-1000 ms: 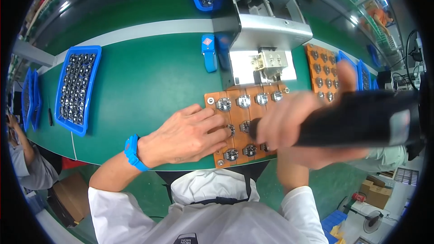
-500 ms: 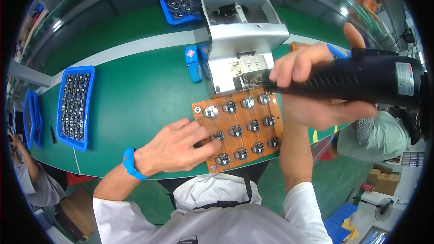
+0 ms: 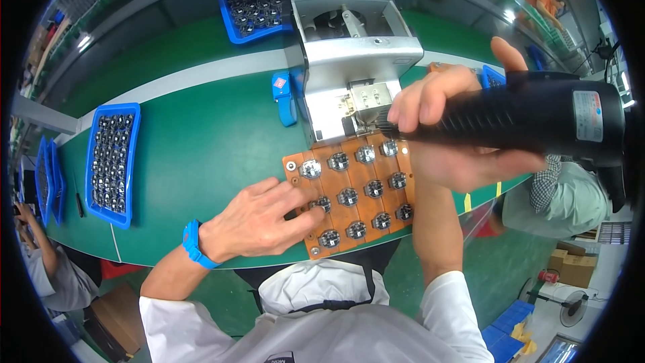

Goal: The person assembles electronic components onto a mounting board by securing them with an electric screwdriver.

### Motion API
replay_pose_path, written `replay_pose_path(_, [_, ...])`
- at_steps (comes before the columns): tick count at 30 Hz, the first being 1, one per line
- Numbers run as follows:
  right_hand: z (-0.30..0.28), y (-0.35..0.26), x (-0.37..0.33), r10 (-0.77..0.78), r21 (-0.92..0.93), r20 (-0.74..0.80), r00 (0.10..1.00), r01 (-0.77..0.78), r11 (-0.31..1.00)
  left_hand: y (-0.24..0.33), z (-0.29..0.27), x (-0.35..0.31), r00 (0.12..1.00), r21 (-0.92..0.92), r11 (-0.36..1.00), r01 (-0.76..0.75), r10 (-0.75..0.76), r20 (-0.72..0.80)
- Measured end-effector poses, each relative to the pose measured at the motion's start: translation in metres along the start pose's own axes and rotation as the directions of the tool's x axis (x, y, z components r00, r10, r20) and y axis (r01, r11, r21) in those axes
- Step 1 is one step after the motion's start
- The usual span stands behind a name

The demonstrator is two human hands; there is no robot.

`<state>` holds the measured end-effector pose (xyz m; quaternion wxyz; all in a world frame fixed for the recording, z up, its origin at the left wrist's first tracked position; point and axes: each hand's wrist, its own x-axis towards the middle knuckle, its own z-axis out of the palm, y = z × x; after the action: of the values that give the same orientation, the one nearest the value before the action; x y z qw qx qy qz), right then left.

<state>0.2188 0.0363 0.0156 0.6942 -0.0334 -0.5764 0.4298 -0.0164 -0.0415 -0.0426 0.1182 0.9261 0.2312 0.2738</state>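
My left hand (image 3: 265, 218), wearing a blue wrist strap (image 3: 194, 245), grips the left edge of an orange-brown fixture plate (image 3: 324, 183). Its thumb and fingertips lie beside one of the round parts. Rows of small round electronic parts (image 3: 347, 196), clear and dark, sit in the plate. My right hand (image 3: 447, 141) is wrapped around a thick black cylindrical hand tool (image 3: 510, 117) with a ribbed barrel. The tool's dark, brush-like tip hangs over the plate's far right corner; whether it touches anything cannot be seen. Behind the plate stands a silver bench machine (image 3: 356, 60), close to its far edge.
A blue tray (image 3: 137, 148) of similar parts lies on the green table at left, a thin black tool (image 3: 78, 205) beside it. Another blue bin (image 3: 230, 23) stands left of the machine. A blue strap (image 3: 287, 107) rests nearby. Other people are at both sides.
My right hand and the black tool have shifted slightly left. My left hand keeps its grip on the plate. The whole view has moved a little.
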Motion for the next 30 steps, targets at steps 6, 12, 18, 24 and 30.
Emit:
replay_pose_path(6, [0.004, 0.003, -0.004, -0.007, -0.094, 0.000, 1.000, 0.007, 0.996, 0.001, 0.000, -0.001, 1.000, -0.005, 1.000, -0.007, 0.007, 0.000])
replay_pose_path(12, [0.004, -0.004, -0.004, 0.103, -0.177, -0.053, 0.993, -0.111, 0.978, 0.000, -0.001, -0.001, 1.000, -0.003, 1.000, -0.007, 0.007, -0.002])
replay_pose_path(18, [0.006, -0.004, 0.003, 0.019, -0.033, -0.031, 0.999, -0.020, 0.999, -0.001, -0.001, 0.000, 1.000, -0.005, 1.000, -0.016, 0.016, -0.004])
replay_pose_path(24, [0.005, -0.001, 0.001, -0.001, -0.042, -0.070, 0.998, -0.002, 0.999, 0.000, -0.001, 0.000, 1.000, -0.003, 1.000, -0.020, 0.020, 0.004])
replay_pose_path(30, [0.019, -0.005, 0.004, 0.201, -0.354, -0.153, 0.968, -0.244, 0.903, 0.000, 0.000, -0.002, 0.999, -0.007, 0.999, -0.040, 0.040, -0.003])
